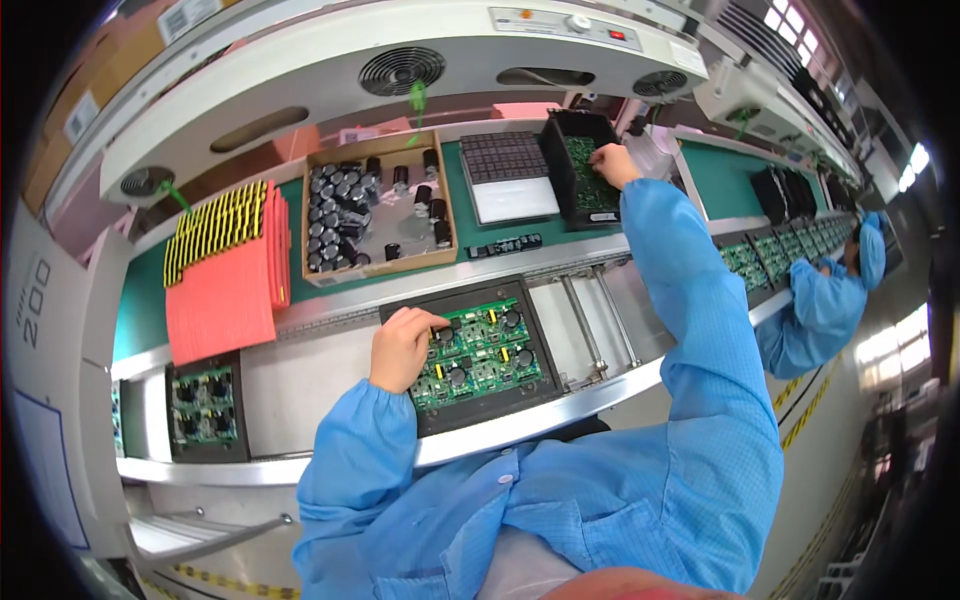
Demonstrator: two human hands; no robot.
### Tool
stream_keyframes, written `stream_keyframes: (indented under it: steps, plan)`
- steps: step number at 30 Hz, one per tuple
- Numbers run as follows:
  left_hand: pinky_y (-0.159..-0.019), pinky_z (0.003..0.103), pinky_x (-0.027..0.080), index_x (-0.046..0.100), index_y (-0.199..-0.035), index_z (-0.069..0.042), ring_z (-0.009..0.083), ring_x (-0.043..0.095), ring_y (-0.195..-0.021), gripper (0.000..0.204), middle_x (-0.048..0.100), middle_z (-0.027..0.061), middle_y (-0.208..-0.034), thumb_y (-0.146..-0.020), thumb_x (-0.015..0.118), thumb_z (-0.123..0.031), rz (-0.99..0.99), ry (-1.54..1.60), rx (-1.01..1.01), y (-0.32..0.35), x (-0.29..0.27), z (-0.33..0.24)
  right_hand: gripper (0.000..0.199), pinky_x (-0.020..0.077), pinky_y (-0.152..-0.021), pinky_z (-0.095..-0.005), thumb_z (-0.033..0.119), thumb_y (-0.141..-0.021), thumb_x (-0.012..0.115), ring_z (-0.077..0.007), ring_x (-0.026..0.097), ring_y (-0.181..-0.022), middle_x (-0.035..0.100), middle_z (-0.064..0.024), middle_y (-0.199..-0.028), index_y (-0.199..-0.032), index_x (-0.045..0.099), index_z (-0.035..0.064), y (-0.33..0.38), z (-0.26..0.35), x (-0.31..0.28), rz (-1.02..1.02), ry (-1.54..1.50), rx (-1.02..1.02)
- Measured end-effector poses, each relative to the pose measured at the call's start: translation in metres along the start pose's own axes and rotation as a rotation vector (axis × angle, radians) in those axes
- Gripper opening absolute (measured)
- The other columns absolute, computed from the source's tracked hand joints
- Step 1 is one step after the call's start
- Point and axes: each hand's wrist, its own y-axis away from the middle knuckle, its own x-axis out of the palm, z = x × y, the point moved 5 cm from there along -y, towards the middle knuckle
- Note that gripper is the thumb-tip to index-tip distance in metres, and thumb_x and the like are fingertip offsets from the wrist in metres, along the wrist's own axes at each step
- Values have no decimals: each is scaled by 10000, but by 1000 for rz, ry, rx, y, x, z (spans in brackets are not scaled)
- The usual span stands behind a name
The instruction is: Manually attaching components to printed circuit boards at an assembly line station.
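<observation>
My left hand point(402, 350) rests at the left edge of a green circuit board panel point(475, 362), its index finger stretched out over the components. Nothing held shows in it. The panel sits in a black carrier frame point(548, 375) on the conveyor. Farther off to the right, my right hand point(614, 166) reaches into a black bin point(556, 158) of small green circuit boards point(584, 178). Its fingers are bent together at the boards; whatever they pinch is hidden.
A cardboard box point(453, 205) of black capacitors point(335, 215), pink sheets point(222, 310) with yellow-black strips point(220, 228), and a partitioned tray point(513, 160) stand beyond the rail. Another loaded carrier point(207, 410) lies left. A ventilated housing point(330, 80) hangs above. Right, a co-worker point(825, 300) sits by more boards.
</observation>
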Motion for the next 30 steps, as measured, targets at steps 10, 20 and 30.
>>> stream_keyframes:
  steps: [10,20,30]
  plan:
    - [-768,400,544,750,-938,-92,294,666,-873,267,705,81,-908,-812,572,63,-92,146,-11,0,0,12,196,547,-674,-292,87,-911,716,-158,675,-740,727,-76,-880,-1073,725,-23,43,35,-33,-328,-871,141]
    - [-642,295,534,758,-1074,-110,161,646,-717,215,699,46,-991,-860,774,-122,63,473,45,18,10,-18,85,588,-772,-328,-56,-874,677,-225,723,-798,733,-158,-907,-958,674,-55,277,288,32,184,-1307,283]
    - [-611,261,497,793,-989,-70,117,623,-707,182,720,48,-882,-814,826,-108,-29,649,-1,13,2,-16,81,577,-746,-285,-62,-906,671,-182,719,-792,728,-128,-893,-982,651,-40,269,328,31,376,-1317,253]
